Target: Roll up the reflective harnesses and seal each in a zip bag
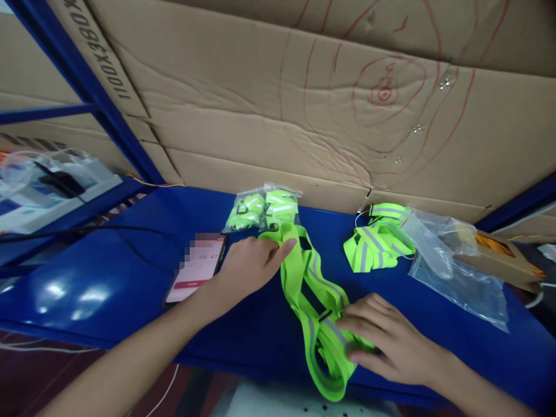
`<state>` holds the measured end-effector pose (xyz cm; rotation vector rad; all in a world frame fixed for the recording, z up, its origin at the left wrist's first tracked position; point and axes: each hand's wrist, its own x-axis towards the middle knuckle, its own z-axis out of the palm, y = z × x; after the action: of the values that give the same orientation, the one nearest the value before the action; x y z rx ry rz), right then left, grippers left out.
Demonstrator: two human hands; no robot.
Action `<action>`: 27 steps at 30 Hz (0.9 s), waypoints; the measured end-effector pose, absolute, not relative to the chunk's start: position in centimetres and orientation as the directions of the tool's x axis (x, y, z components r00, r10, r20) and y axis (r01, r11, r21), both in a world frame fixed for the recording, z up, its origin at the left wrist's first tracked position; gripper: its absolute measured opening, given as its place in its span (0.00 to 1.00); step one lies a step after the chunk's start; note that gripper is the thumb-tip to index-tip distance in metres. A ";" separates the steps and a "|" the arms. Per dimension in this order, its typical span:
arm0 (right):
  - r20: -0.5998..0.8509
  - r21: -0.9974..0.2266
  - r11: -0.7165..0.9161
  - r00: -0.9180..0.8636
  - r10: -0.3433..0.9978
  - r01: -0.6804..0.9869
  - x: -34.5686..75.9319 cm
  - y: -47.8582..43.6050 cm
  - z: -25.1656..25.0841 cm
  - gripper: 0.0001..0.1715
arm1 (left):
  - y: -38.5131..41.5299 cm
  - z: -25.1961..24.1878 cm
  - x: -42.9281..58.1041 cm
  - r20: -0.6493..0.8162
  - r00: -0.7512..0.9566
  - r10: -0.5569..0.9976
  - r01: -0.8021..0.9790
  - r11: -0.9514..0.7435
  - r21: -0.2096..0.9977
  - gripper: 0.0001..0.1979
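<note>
A neon green reflective strap (299,284) with grey stripes and black buckles lies stretched in loose loops across the blue table. My left hand (249,263) grips its far end, thumb laid over the band and fingers curled. At the near end, my right hand (386,336) closes its fingers round the bunched loops, part of which hang at the table's front edge. Behind my left hand lie two clear bags (263,209) with folded green straps inside. Another loose bundle of green reflective strap (380,240) rests at the right, beyond my right hand.
A phone (197,269) with a lit screen lies by my left forearm. Clear plastic bags (460,289) and an open cardboard box (499,260) are at the right. Cardboard sheeting (243,104) backs the blue table (108,260). A black cable (87,230) crosses at left.
</note>
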<state>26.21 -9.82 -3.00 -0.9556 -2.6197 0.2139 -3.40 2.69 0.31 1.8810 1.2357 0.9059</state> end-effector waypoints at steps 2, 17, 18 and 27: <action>0.242 -0.268 0.738 -0.698 0.674 0.620 25.8 -9.5 -2.9 0.30 | 1.6 0.8 -3.5 0.356 0.350 0.867 0.548 -0.497 0.673 0.27; -0.015 -0.589 0.538 -0.673 0.739 0.604 24.3 -10.1 -3.1 0.40 | 0.7 -4.2 -1.4 0.145 0.936 0.322 0.262 -0.909 0.325 0.23; -0.066 -0.607 0.510 -0.678 0.732 0.610 24.3 -10.1 -2.9 0.47 | 0.7 -4.3 -1.6 0.134 0.939 0.318 0.264 -0.911 0.316 0.24; 0.108 -0.493 0.687 -0.746 0.657 0.534 25.0 -10.4 -1.8 0.11 | 2.4 -6.1 -1.7 0.230 0.888 0.398 0.357 -0.913 0.197 0.25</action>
<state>24.96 -10.43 -1.81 -0.9477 -2.6235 0.6391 -1.74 2.38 -6.08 2.9065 0.5845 0.4018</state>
